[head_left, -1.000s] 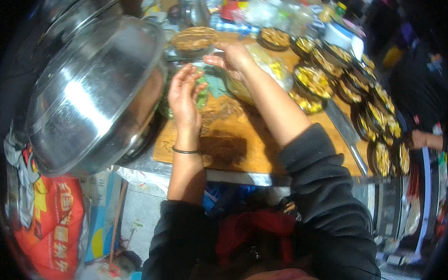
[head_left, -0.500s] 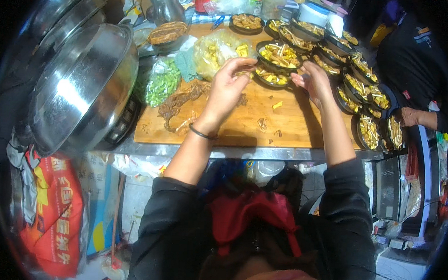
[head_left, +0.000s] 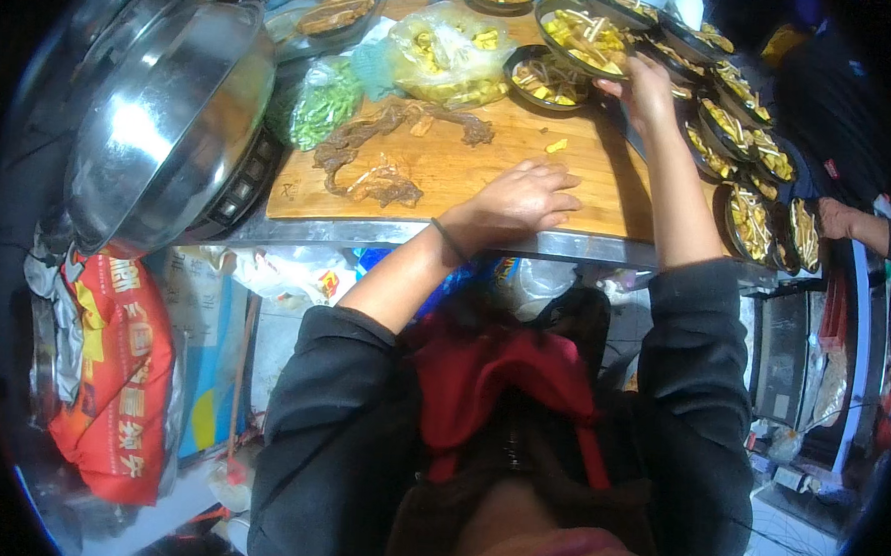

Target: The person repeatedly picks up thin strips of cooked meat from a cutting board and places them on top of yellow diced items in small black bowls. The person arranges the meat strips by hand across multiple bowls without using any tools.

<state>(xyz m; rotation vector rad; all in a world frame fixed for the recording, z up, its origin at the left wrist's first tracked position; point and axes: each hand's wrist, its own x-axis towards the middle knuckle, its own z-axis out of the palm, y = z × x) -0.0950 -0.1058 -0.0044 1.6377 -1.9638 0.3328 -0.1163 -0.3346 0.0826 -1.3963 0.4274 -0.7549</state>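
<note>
Gripping a black round bowl (head_left: 583,41) filled with yellow chunks, brown pieces and pale strips: right hand (head_left: 643,91), fingers closed on the near-right side of its rim, contents lying just beyond the fingertips. Left hand (head_left: 522,197) low at the near edge of a pale wooden cutting board (head_left: 516,147), palm down, fingers loosely spread, grasping nothing visible.

One second black round bowl (head_left: 548,79) just nearer than the first, partly overlapped by it; yellow chunks and brown pieces inside. Cannot tell whether the two touch.

On the board: one small yellow scrap (head_left: 557,145), well beyond the left fingers; long ragged brown strips (head_left: 357,133), count unclear, left of that hand.

Farther left: one clear plastic bag of yellow chunks (head_left: 443,54); one clear plastic bag of chopped green pieces (head_left: 326,102); one dish of flat brown slices (head_left: 335,15).

Right side: at least ten more black bowls (head_left: 751,220), crowded together, similar fill. One co-worker's hand (head_left: 839,218) beside the nearest.

Far left: one large shiny round steel basin (head_left: 164,127). Grey metal worktop (head_left: 606,248) under the board.
</note>
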